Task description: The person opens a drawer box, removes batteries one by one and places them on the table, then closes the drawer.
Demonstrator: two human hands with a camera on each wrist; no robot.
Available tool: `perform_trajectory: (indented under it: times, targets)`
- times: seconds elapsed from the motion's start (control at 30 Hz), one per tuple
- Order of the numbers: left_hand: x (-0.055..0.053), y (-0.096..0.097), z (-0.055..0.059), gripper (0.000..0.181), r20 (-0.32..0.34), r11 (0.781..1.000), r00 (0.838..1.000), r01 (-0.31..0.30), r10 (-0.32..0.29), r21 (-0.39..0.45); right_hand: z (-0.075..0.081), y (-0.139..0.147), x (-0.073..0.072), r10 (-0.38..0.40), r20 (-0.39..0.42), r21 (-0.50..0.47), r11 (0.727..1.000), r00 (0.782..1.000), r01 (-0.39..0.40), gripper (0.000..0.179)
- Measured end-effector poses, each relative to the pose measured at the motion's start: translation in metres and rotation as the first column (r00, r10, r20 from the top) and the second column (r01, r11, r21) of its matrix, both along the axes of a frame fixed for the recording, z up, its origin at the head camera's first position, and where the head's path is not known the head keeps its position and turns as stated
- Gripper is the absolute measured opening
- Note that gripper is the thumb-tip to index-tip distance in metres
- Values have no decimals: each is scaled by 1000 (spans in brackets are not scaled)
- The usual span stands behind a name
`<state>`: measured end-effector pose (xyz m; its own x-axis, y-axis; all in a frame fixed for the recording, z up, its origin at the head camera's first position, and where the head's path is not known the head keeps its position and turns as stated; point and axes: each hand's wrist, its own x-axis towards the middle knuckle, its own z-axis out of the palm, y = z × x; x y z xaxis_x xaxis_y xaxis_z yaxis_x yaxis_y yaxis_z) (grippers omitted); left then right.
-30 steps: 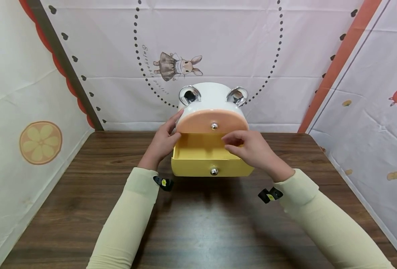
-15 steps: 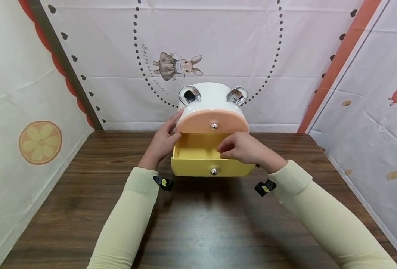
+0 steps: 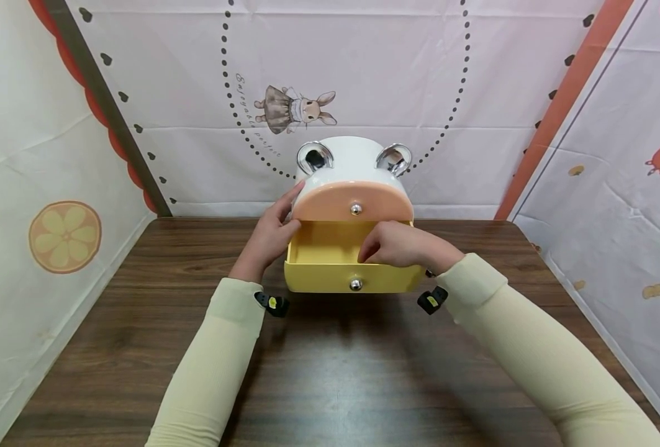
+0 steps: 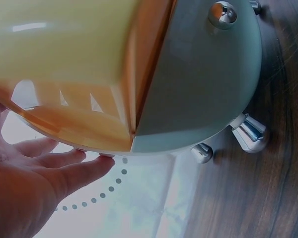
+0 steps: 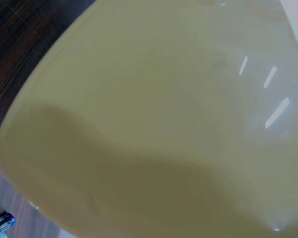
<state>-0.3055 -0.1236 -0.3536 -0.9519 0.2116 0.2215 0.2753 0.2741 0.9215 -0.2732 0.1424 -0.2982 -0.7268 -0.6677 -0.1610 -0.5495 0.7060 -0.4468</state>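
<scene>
A small white drawer cabinet (image 3: 354,160) stands at the table's back, with two round silver ear-like pieces on top. Its peach upper drawer (image 3: 330,202) is closed, and the yellow drawer (image 3: 313,279) below is pulled out. My left hand (image 3: 268,239) rests on the cabinet's left side, thumb near the front edge; straight fingers (image 4: 84,173) touch the side in the left wrist view. My right hand (image 3: 402,245) reaches down into the yellow drawer with bent fingers. Its fingertips are hidden behind the drawer front, so I cannot tell whether they hold anything.
A grey-green lower drawer (image 4: 203,79) with a silver knob sits closed above silver feet (image 4: 249,134). A small dark cylinder, seemingly a battery (image 5: 1,224), lies by the cabinet. Printed cloth (image 3: 397,74) hangs behind the brown wooden table (image 3: 330,372).
My right hand has moved left and down, its fingertips sinking behind the yellow drawer's front. The left hand and the cabinet have stayed where they were.
</scene>
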Motion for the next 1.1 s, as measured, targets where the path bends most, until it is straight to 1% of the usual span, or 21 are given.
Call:
perform_trajectory:
  times: [0.13, 0.33, 0.47, 0.57, 0.7, 0.73, 0.83, 0.97, 1.03, 1.1]
  targets:
    - [0, 1, 0, 71, 3, 1000, 1000, -1, 1, -2, 0, -2, -4, 21, 67, 36, 999, 998, -23, 15]
    - [0, 1, -1, 72, -12, 1000, 1000, -1, 1, -9, 0, -5, -7, 9, 175, 69, 997, 985, -21, 15]
    - [1, 1, -1, 72, -11, 1000, 1000, -1, 1, -3, -1, -7, -10, 8, 213, 89, 996, 977, -28, 12]
    - [10, 3, 11, 71, 6, 1000, 1000, 6, -6, -8, -2, -9, -12, 7, 226, 105, 994, 974, -32, 11]
    - [23, 5, 27, 71, 29, 1000, 999, 22, -22, -11, -3, -10, -14, -9, 250, 122, 992, 968, -22, 18]
    - [23, 5, 27, 70, 31, 1000, 999, 26, -25, -8, -4, -10, -15, -10, 255, 125, 992, 967, -22, 20]
    - [22, 5, 28, 70, 43, 1000, 999, 31, -30, -4, -6, -10, -16, -17, 266, 134, 991, 964, -20, 23]
    - [19, 4, 26, 71, 48, 1000, 998, 30, -30, -1, -6, -10, -17, 5, 256, 135, 990, 967, -40, 21]
    - [14, 3, 21, 71, 49, 1000, 998, 27, -27, 4, -7, -11, -18, 28, 237, 127, 990, 971, -59, 19]
    - [8, 1, 15, 72, 43, 1000, 999, 26, -27, 12, -8, -12, -19, 50, 201, 115, 991, 978, -74, 18]
